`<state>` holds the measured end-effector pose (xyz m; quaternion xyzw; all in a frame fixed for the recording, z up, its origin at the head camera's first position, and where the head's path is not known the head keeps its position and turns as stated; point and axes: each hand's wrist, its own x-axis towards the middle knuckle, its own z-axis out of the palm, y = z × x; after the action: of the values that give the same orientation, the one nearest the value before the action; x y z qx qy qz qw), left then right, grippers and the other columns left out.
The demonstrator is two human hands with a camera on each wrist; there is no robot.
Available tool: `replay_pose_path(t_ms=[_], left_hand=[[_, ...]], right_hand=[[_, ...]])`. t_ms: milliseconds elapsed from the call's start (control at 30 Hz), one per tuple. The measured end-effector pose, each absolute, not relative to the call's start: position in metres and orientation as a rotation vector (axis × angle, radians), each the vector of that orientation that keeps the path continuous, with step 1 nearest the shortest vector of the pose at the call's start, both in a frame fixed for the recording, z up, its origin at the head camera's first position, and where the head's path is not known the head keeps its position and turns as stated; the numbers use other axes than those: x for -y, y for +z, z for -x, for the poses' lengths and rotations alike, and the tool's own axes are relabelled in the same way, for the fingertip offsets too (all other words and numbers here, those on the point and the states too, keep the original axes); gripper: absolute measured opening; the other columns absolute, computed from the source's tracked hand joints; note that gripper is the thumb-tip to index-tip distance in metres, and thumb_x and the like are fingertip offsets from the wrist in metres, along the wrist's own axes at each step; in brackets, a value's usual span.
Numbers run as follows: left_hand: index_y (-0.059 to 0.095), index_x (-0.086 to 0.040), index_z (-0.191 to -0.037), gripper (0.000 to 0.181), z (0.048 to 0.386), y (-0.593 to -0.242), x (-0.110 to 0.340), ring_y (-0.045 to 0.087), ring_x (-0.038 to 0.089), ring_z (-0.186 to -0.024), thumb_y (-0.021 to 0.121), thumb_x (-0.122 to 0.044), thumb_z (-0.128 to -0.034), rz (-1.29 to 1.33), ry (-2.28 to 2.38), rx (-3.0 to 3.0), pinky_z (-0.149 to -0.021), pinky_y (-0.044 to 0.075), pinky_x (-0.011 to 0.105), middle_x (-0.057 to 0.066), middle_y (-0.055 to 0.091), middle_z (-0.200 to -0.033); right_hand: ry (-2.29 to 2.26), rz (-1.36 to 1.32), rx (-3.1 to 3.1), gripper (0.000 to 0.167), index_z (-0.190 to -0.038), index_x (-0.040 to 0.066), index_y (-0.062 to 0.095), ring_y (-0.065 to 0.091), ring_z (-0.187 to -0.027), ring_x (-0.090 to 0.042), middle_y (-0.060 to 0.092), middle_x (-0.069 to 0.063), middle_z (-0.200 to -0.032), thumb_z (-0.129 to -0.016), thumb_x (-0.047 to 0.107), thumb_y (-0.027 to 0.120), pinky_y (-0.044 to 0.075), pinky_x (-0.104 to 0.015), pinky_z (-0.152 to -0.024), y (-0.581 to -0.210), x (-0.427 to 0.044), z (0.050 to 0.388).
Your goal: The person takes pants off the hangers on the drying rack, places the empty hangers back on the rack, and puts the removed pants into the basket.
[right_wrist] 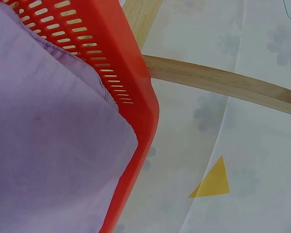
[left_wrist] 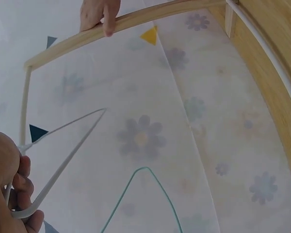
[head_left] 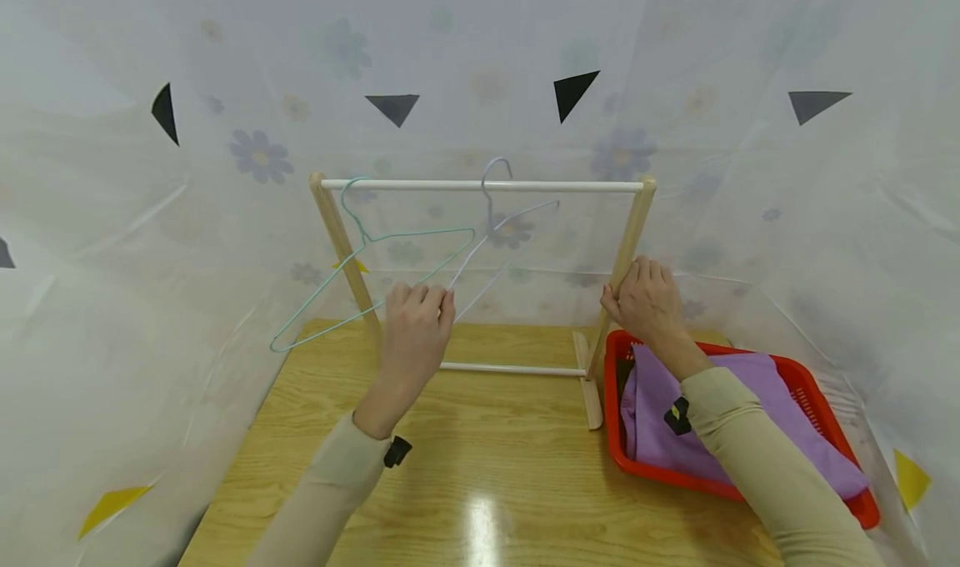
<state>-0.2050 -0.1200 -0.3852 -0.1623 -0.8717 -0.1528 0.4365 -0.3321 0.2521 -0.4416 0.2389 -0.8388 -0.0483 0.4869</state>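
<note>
My left hand [head_left: 416,329] grips one end of a white clothes hanger [head_left: 491,235], whose hook is at the rack's top bar [head_left: 420,185]. In the left wrist view my curled fingers [left_wrist: 25,187] go round that hanger's corner. A mint green hanger [head_left: 371,238] hangs from the bar farther left, its lower wire passing behind my left hand. My right hand [head_left: 647,298] holds the right wooden post [head_left: 636,225] of the clothes rack, fingers behind it and thumb in front. The right wrist view shows the post [right_wrist: 223,82] with only a sliver of that hand at the edge.
Beneath my right forearm a red plastic basket [head_left: 615,434] holds folded purple cloth [head_left: 667,425]. The rack stands on a wooden table [head_left: 465,450], with a white lower bar [head_left: 517,370] and a wooden foot [head_left: 591,400]. Flower-patterned sheeting [head_left: 480,67] surrounds the table.
</note>
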Motion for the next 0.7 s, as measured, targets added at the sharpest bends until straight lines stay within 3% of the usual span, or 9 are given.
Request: replay_pose_path(t_ms=[700], left_hand=[[0.067, -0.004, -0.084, 0.024, 0.226, -0.398, 0.117, 0.048, 0.028, -0.071, 0.064, -0.015, -0.1049, 0.412, -0.329, 2.212, -0.071, 0.041, 0.039, 0.010, 0.064, -0.073]], right_hand=[[-0.142, -0.583, 2.066, 0.046, -0.076, -0.009, 0.050, 0.042, -0.057, -0.036, 0.043, -0.019, -0.069, -0.094, 0.033, 0.051, 0.036, -0.041, -0.053, -0.440, -0.253, 0.329]])
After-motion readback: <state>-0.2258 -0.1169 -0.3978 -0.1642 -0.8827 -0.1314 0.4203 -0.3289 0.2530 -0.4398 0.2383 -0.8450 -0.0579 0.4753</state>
